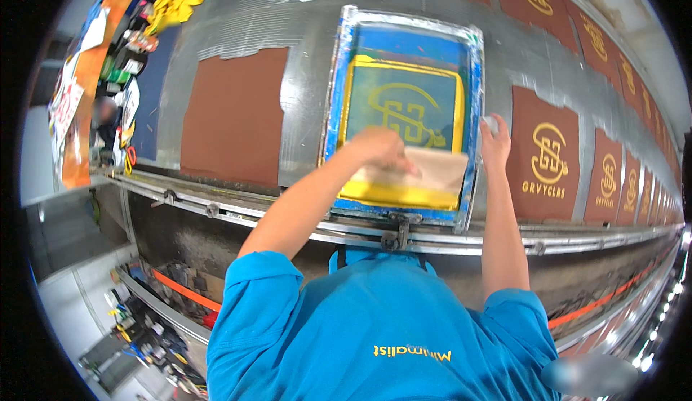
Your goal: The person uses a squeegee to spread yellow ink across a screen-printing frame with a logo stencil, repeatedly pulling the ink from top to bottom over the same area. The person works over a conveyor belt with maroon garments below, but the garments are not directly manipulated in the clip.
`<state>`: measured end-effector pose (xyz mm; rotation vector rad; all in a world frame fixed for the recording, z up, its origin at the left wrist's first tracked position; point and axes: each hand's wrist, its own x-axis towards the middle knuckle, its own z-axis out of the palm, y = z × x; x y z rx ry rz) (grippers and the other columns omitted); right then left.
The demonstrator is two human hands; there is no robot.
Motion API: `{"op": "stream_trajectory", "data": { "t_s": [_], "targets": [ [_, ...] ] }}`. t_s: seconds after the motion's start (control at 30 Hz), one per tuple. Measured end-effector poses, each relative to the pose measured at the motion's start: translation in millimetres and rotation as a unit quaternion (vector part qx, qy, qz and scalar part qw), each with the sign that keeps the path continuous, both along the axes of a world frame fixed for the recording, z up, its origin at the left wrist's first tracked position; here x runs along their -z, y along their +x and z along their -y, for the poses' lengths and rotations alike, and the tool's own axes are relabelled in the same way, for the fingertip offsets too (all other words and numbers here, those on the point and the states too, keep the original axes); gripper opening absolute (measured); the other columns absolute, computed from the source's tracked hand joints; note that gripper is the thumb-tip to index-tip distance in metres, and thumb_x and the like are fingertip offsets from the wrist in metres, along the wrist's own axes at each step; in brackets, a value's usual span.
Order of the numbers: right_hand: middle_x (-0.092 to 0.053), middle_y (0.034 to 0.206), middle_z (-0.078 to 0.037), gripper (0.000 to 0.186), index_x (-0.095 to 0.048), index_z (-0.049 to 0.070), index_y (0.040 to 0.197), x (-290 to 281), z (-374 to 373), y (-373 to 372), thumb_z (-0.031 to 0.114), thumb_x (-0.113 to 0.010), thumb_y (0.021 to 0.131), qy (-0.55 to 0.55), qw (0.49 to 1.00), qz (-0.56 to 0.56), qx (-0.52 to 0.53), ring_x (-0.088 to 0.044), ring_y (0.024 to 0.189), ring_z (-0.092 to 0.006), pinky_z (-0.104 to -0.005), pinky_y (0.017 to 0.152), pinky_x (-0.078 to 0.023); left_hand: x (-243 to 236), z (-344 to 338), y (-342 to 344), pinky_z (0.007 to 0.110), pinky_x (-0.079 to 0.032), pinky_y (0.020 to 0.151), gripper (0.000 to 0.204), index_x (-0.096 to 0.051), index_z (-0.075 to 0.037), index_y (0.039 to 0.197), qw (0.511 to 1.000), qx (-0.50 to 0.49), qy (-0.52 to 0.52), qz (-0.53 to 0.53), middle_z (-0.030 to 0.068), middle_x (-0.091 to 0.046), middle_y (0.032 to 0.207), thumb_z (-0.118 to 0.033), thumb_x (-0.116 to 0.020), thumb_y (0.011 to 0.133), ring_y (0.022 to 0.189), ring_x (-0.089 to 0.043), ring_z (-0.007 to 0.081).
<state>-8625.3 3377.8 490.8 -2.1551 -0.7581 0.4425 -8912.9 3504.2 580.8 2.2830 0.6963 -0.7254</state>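
Observation:
My left hand (380,150), slightly blurred, grips a wide beige squeegee (440,170) inside the screen printing frame (476,77). Yellow ink (404,195) lies along the near end of the mesh, just below the squeegee. On the mesh (360,105), a curved logo shows through in yellow-green, bordered by yellow. Close to the frame's right edge is my right hand (495,143), its fingers curled about a small pale thing that I cannot make out. The frame lies flat on the long grey table (310,77).
A plain brown fabric panel (234,120) lies left of the frame. To the right, brown panels with yellow prints (544,156) run in a row. A metal rail (490,242) with a clamp (395,237) follows the near edge. Yellow cloth (176,5) sits far left.

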Motion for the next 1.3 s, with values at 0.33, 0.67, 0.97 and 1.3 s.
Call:
{"op": "stream_trajectory", "data": {
  "t_s": [0.33,0.67,0.97,1.3],
  "targets": [
    [-0.076,0.116,-0.018,0.045,-0.067,0.013,0.136,-0.2,10.0,-4.3,0.03,-0.075,0.095,0.003,1.0,-0.018,0.013,-0.074,0.103,-0.0315,-0.042,0.092,-0.057,0.5,-132.5,46.8,0.05,-0.058,0.082,0.063,-0.073,-0.013,0.106,0.934,-0.034,0.303,0.189,0.0098,-0.076,0.102,-0.073,-0.067,0.088,0.102,-0.073,0.0339],
    [-0.071,0.117,-0.017,0.066,-0.066,0.002,0.135,-56.8,-44.3,-1.4,0.043,-0.086,0.087,0.102,0.951,0.276,-0.091,-0.066,0.118,-0.0353,-0.0472,0.104,-0.051,-23.9,-147.6,19.4,0.048,-0.059,0.082,0.053,-0.079,-0.01,0.099,0.975,-0.059,0.212,-0.012,0.0138,-0.078,0.096,-0.062,-0.073,0.089,0.097,-0.074,0.0358],
    [-0.078,0.1,-0.012,0.037,-0.079,0.014,0.108,-69.8,-157.1,2.5,0.044,-0.081,0.087,-0.216,0.842,0.226,-0.44,-0.074,0.098,-0.0377,-0.0503,0.087,-0.059,-13.8,-149.0,23.9,0.048,-0.062,0.082,0.057,-0.085,-0.013,0.097,0.961,-0.055,0.269,0.021,0.0106,-0.08,0.093,-0.066,-0.068,0.087,0.094,-0.077,0.0337],
    [-0.076,0.104,-0.004,0.026,-0.08,0.021,0.109,-57.2,-94.8,-36.7,0.024,-0.081,0.083,-0.175,0.872,0.296,-0.349,-0.073,0.099,-0.0309,-0.0447,0.086,-0.059,0.9,-92.1,-1.4,0.046,-0.059,0.082,0.051,-0.081,-0.013,0.105,0.954,-0.104,0.275,0.054,0.0091,-0.077,0.097,-0.058,-0.082,0.082,0.093,-0.075,0.0326]
  ]
}}
